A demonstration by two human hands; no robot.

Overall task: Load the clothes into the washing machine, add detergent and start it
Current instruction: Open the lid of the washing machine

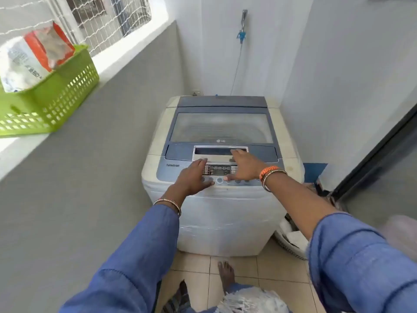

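Fingers of my right hand (244, 166) lie straight on the lid handle (220, 151), pinching nothing; my left hand (194, 177) rests flat on the control panel (220, 170). Beyond the handle, the washing machine's (221, 222) closed lid (222, 127) runs away from me.

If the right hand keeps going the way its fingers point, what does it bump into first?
Probably the lid handle recess of the washing machine: the right hand points its fingers there, already at its edge. Depth is unclear.

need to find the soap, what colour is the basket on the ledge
Lime green, with a slotted wall: the basket on the ledge at left, clearest in the head view.
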